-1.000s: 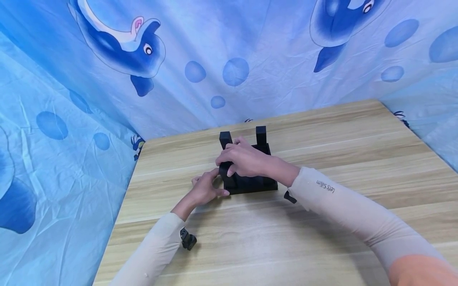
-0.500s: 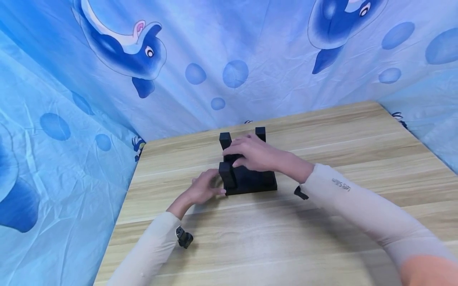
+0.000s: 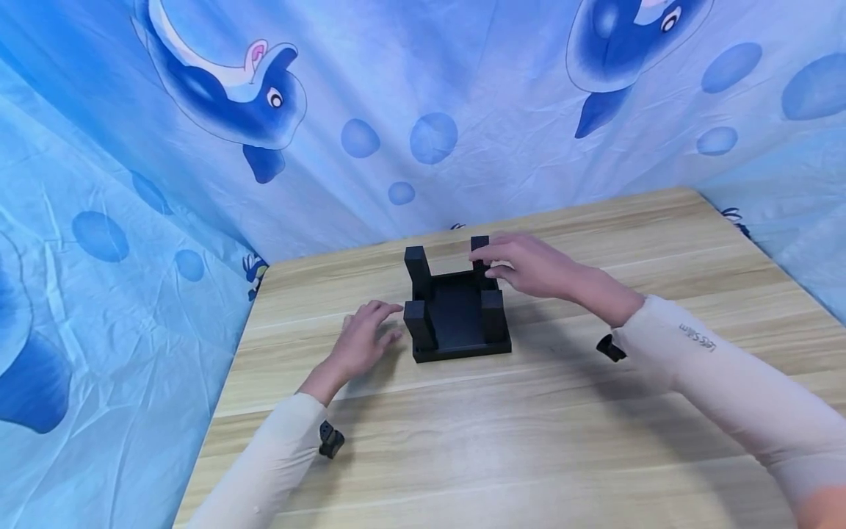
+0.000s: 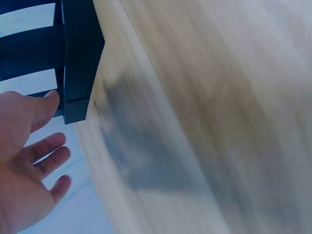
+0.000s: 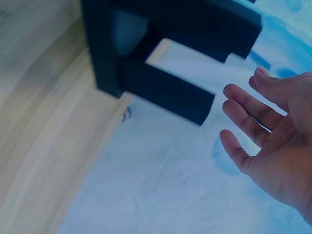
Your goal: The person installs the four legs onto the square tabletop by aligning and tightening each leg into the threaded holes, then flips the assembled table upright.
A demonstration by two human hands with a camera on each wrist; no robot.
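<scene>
A small black square frame [image 3: 456, 323], like an upside-down little table, sits on the wooden tabletop with a thick post standing at each corner. My left hand [image 3: 360, 342] is just off its left side, fingers spread and holding nothing. In the left wrist view the thumb [image 4: 46, 105] overlaps the frame's edge; whether it touches cannot be told. At the back right post [image 3: 480, 253], my right hand [image 3: 538, 268] hovers with loosely bent fingers, partly covering that post in the head view. The right wrist view shows a gap between the fingers [image 5: 236, 117] and the posts [image 5: 170, 95].
The wood-grain table [image 3: 476, 433] stretches around the frame on all sides. Blue curtains [image 3: 423, 95] printed with dolphins and bubbles hang behind and beside it. A small black device [image 3: 330, 439] is on the left sleeve, another [image 3: 611, 348] on the right.
My right hand has moved from the frame's left posts across to the back right and let go. My left hand has drawn slightly left, off the frame. The frame stays in place.
</scene>
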